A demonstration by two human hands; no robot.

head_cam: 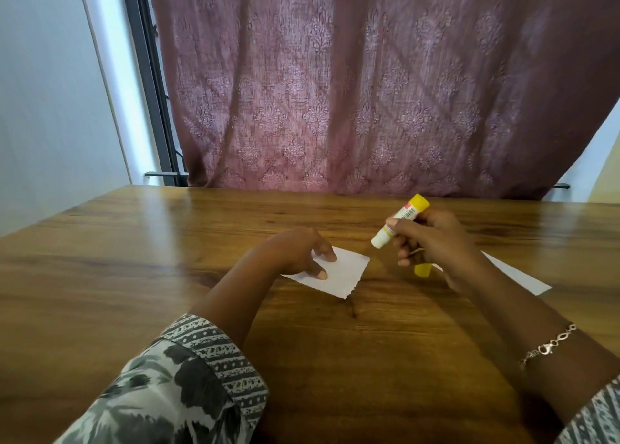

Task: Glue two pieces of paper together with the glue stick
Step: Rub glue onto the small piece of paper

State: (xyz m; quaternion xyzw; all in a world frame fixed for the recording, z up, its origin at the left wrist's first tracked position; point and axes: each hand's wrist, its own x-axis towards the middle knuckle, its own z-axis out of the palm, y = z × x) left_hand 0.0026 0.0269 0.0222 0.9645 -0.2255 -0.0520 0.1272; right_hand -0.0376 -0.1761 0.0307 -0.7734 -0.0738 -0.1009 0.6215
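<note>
A glossy brown wooden bench (pixel 134 276) filled the near half of the scene, its far edge meeting a mauve patterned curtain (pixel 369 91). A dark window frame (pixel 147 74) and a pale wall (pixel 43 91) stood at far left.

Near the middle, the left grip (pixel 298 252), a bare hand, pressed its fingertips down on a small white paper (pixel 345 272) with a ragged near edge, which lay flat on the bench. Just to the right, the right grip (pixel 436 242) was curled round the glue stick (pixel 407 213) and held it above the bench, tilted, with its white end pointing down and left towards the paper and its yellow end up and far. A yellow cap (pixel 422 270) showed under that hand's lower fingers; whether they held it could not be told. A second paper (pixel 516 276), a long white strip, lay to the right, partly hidden by the right wrist.

Counted: two papers, one glue stick, one cap, one chain bracelet (pixel 550 344) on the right forearm, and two patterned sleeves, the left sleeve (pixel 188 376) nearest.
</note>
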